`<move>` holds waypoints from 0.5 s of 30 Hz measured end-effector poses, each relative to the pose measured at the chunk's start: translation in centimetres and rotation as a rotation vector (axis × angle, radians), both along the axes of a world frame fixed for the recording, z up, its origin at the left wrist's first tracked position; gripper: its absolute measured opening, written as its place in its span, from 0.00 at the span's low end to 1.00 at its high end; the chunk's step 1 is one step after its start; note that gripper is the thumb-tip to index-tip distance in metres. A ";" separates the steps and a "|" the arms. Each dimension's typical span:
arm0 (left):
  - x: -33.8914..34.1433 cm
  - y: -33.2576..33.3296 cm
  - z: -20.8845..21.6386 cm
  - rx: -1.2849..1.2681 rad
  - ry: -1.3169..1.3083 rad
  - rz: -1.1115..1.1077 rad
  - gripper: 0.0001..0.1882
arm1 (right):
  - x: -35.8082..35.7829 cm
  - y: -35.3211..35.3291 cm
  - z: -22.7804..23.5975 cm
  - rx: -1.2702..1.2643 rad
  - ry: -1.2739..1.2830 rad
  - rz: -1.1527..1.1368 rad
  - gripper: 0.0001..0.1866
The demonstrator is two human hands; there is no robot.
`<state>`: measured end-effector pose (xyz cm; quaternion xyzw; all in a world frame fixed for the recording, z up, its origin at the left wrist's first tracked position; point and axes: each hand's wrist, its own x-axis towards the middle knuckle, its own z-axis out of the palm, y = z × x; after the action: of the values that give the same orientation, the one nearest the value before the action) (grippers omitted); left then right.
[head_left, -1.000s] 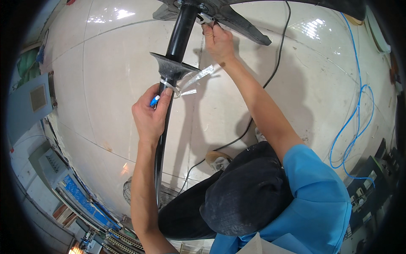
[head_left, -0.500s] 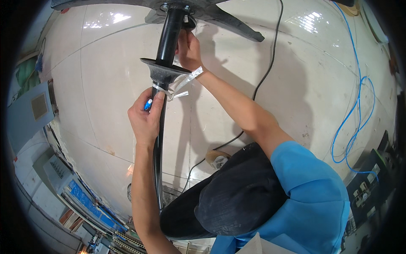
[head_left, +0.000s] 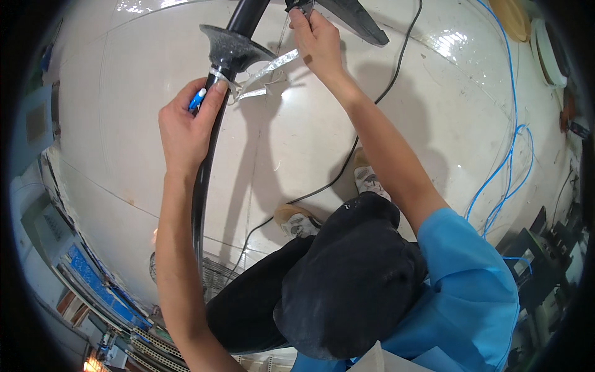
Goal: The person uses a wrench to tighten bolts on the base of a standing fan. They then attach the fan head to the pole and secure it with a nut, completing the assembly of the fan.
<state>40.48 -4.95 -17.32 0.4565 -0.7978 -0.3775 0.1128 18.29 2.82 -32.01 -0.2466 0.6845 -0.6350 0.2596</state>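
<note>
My left hand (head_left: 189,124) is closed around a long black pole (head_left: 208,146), its thumb along the top. A small blue piece with a white tip (head_left: 197,100) pokes out between its fingers. Just beyond sits a dusty black flared collar (head_left: 234,49) on the pole. Silvery tape strips (head_left: 270,67) are tied round the pole below the collar, their loose ends sticking out to the right. My right hand (head_left: 319,49) is closed at the top edge on a small dark, partly shiny piece, mostly cut off. Beside it a black base leg (head_left: 357,22) reaches right.
A black cable (head_left: 343,172) crosses the pale tiled floor (head_left: 118,130) past my shoes (head_left: 297,221). Blue cord (head_left: 513,149) lies looped at the right. A wire basket (head_left: 217,274) is near my left knee. Stacked long strips (head_left: 145,344) stand at the lower left.
The pole, collar and left hand now sit higher and further left in view. My right hand has come away from beside the pole toward the right.
</note>
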 end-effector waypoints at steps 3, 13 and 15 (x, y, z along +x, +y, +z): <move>0.1 -0.2 -0.1 -0.059 -0.030 -0.026 0.24 | 0.2 -0.2 -0.3 -0.068 0.104 -0.049 0.22; 0.0 -0.2 -0.3 -0.055 -0.021 -0.023 0.29 | -2.4 -0.8 -1.0 -0.034 0.430 -0.067 0.17; 0.1 -0.1 -0.4 -0.056 0.010 -0.024 0.29 | -2.6 -1.0 -1.1 -0.029 0.465 -0.065 0.16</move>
<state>40.56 -5.06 -17.69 0.4416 -0.8129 -0.3587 0.1248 15.72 1.81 -33.14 -0.3678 0.7242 -0.5790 0.0708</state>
